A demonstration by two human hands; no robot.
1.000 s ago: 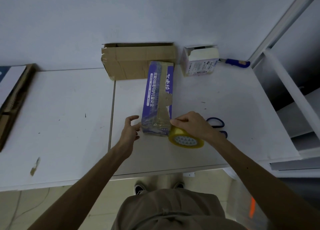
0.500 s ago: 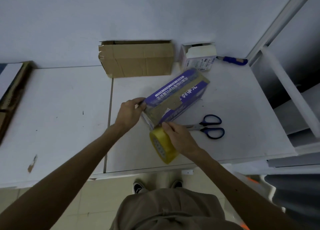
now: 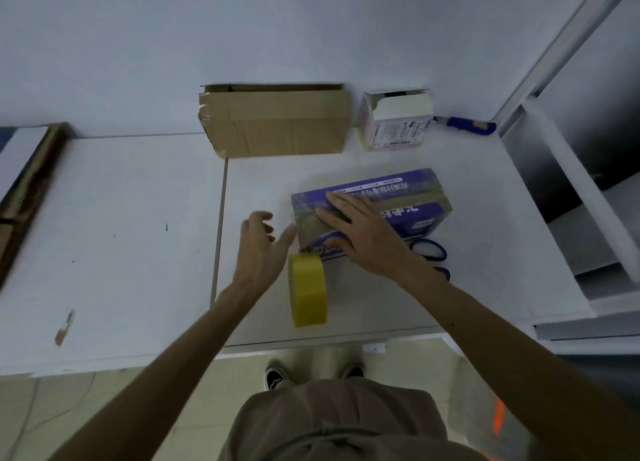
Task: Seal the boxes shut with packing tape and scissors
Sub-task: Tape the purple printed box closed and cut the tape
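Purple carton (image 3: pixel 398 188) with white lettering. It lies on its long side on the white tabletop (image 3: pixel 138 225), right of the seam between the two panels. A brownish tape band (image 3: pixel 415 200) runs along its top face and down its left end.

Right hand (image 3: pixel 363 233): laid flat on the carton's left half, fingers straight and a little spread, pressing on the tape band.

Left hand (image 3: pixel 261 249): holding nothing, fingers loose and spread, just left of the taped end. The thumb tip is at that end; contact cannot be told.

Yellow tape roll (image 3: pixel 307 289): standing on edge on the tabletop, just beside the carton's near left corner, between the two forearms.

Scissors (image 3: pixel 443 252): blue handles on the tabletop, near side of the carton, blades hidden behind the right wrist.

Brown cardboard box (image 3: pixel 277 124): against the wall, top flaps open.

Small white box (image 3: pixel 398 131): right of the cardboard box, top open, label facing front.

Blue-handled knife (image 3: pixel 467 126): by the wall, right of the white box.
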